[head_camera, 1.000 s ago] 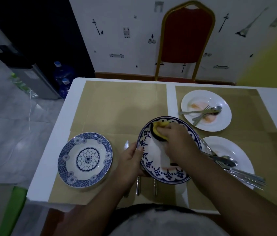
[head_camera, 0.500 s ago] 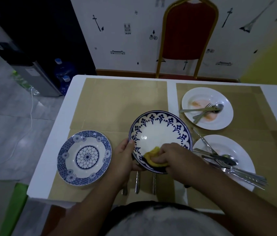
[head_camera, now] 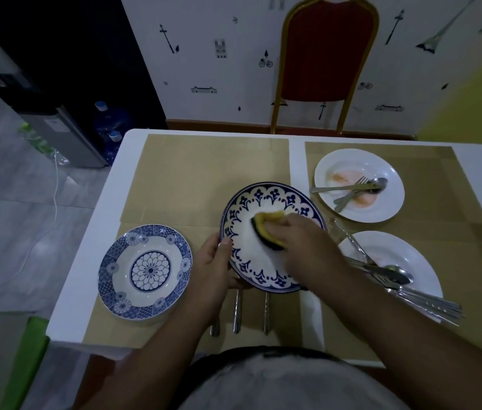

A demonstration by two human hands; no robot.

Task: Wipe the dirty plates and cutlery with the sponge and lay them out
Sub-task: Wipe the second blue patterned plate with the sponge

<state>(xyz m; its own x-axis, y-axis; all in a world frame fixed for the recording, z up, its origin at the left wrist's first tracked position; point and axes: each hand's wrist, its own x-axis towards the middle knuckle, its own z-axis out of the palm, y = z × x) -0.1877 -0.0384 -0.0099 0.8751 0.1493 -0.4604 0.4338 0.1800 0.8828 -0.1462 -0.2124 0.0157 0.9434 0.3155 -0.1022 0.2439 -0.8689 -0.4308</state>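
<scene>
I see dim light, a white wall (head_camera: 233, 69) with small black decals, a red gold-framed chair (head_camera: 327, 54) behind the white counter (head_camera: 86, 255), and grey floor tiles (head_camera: 12, 187) left.

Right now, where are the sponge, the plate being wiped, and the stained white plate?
sponge (head_camera: 267, 225), head view, yellow top.
plate being wiped (head_camera: 259, 194), head view, far blue rim.
stained white plate (head_camera: 349, 161), head view, far bare rim.

Sponge (head_camera: 267, 229) on plate (head_camera: 272, 202)
</scene>
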